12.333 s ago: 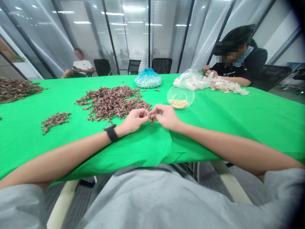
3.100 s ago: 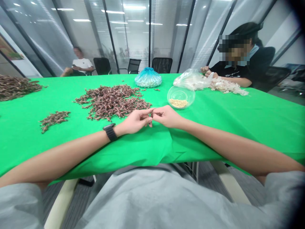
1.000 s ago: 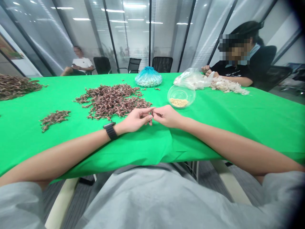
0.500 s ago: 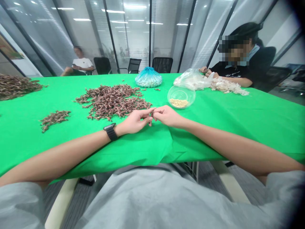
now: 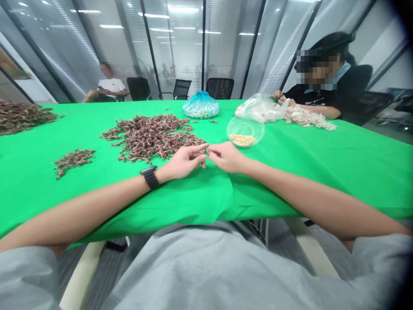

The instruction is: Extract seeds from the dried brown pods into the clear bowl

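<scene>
My left hand (image 5: 186, 162), with a black watch (image 5: 149, 177) on its wrist, rests on the green tablecloth (image 5: 290, 181). Its fingertips pinch a small dried brown piece (image 5: 204, 164), partly hidden by the fingers. My right hand (image 5: 226, 157) lies just beside it, fingers curled together, holding nothing I can see. A large heap of similar brown pieces (image 5: 151, 138) lies just beyond my left hand. A clear plastic bowl (image 5: 245, 131) holding pale grains stands beyond my right hand.
A smaller brown heap (image 5: 74, 162) and another (image 5: 22, 118) lie to the left. At the far edge stands a blue bag of white pieces (image 5: 201, 105). A co-worker's hands (image 5: 280, 99) work near a clear bag (image 5: 260, 108) and white scraps (image 5: 306, 119).
My fingertips touched around the brown piece earlier. Now my right hand has drawn slightly to the right, leaving a small gap, and the piece stays at my left fingertips.
</scene>
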Available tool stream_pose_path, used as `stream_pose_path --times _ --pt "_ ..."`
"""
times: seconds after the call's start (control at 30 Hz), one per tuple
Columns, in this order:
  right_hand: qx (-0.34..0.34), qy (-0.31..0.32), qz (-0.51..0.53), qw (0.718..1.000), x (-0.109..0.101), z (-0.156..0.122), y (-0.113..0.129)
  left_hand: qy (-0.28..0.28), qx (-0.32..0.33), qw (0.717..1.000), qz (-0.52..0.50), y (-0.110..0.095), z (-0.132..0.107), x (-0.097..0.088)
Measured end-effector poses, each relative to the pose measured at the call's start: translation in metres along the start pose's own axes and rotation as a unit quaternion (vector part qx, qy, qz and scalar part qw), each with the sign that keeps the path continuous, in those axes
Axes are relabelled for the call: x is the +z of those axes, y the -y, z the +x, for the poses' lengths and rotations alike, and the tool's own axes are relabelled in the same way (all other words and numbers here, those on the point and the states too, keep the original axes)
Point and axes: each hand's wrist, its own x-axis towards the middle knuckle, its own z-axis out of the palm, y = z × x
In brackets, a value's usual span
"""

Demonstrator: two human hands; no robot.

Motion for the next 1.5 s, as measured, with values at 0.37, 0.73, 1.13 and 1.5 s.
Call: stream_pose_path --times 0.37,0.73,1.13,1.5 --pt "-0.201 -0.031 -0.278 0.939 0.0 -0.002 -0.016 -0.008 -0.035 0.998 -0.057 -0.003 0.001 -0.001" --pt "-0.013 -0.062 0.058 0.996 0.003 0.001 -0.011 -0.026 -0.045 0.998 -0.04 -0.003 0.0 -0.001" --pt "0.071 -0.015 0.307 0.949 0.004 0.005 -0.014 -0.048 -0.049 0.997 -0.016 -0.002 0.0 0.0" --pt "0.015 -0.092 0.194 0.977 0.01 0.002 -0.016 -0.044 -0.073 0.993 -0.08 0.006 0.004 -0.001"
